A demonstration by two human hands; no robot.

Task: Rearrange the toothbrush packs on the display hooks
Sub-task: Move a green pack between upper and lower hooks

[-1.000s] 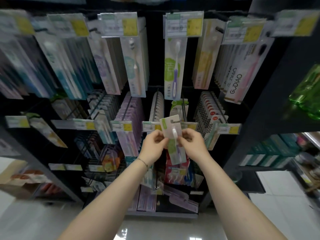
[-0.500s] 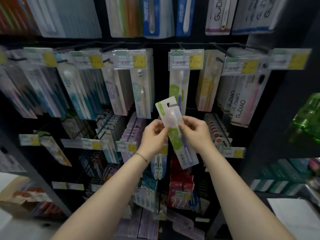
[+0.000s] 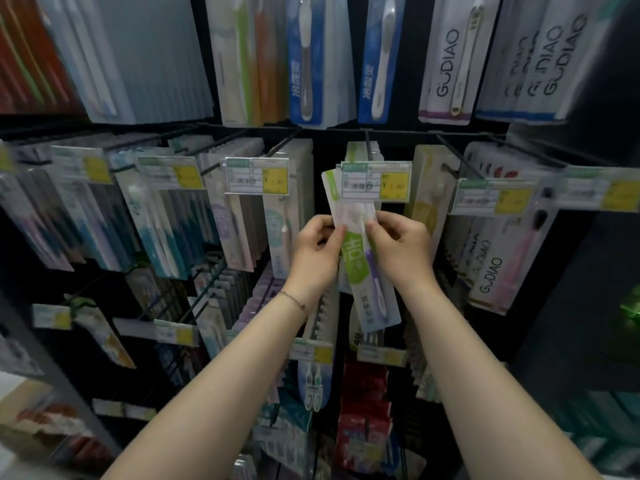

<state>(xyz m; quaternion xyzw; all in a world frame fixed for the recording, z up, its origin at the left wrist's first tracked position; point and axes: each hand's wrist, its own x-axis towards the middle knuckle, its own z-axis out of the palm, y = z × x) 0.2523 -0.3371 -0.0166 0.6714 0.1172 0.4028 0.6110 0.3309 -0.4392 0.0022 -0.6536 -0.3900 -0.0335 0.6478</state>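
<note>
A white-and-green toothbrush pack with a purple brush is held up against the middle row of display hooks. My left hand pinches its left edge and my right hand pinches its right edge. The pack's top sits behind the price tag at the tip of a black hook. Whether the pack's hole is on the hook is hidden by the tag.
Black wire hooks hold rows of toothbrush packs above, left and right, each with a yellow-and-white price tag. GUDIAO packs hang at the right. Red packs and more rows hang below my arms. A dark shelf post stands on the right.
Both hands have lifted the pack from the lower row up to the middle row, and its top has slid behind the price tag. The camera has tilted upward.
</note>
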